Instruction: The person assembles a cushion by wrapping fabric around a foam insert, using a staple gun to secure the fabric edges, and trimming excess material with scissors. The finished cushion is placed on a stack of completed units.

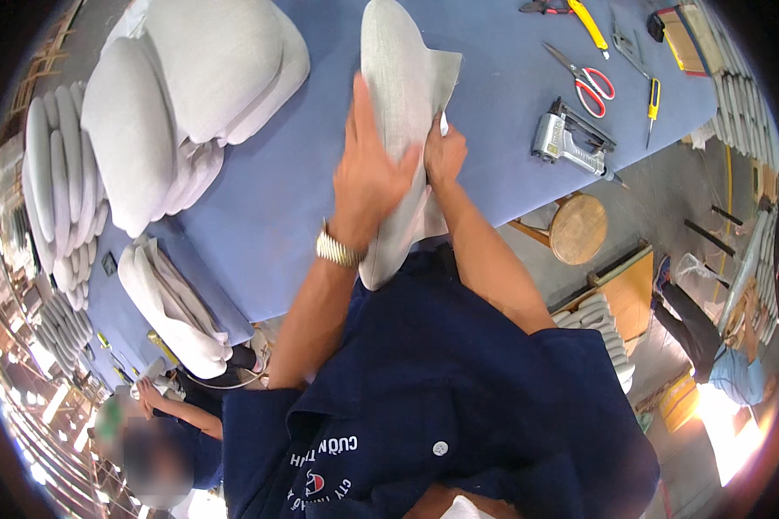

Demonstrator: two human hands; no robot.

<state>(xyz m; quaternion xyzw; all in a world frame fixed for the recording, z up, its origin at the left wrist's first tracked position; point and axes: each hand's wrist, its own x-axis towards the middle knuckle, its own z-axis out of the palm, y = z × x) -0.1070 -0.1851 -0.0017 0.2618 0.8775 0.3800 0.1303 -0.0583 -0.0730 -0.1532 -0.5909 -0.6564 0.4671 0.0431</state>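
Now the left hand [370, 177] lies thumb-out on grey padding [395, 95].

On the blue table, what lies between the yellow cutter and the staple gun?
In the head view, a pair of scissors lies between the yellow cutter and the staple gun.

A: What is worn here?
B: A dark navy shirt [493, 381] with short sleeves [580, 372].
A: Are there some markings on it?
B: Yes, white lettering [342, 446] and a small emblem [317, 482] with red colour on the chest, also one round pale button [440, 448].
A: And on the left wrist [356, 230]?
B: There is a gold-coloured band [337, 250] of metal links.
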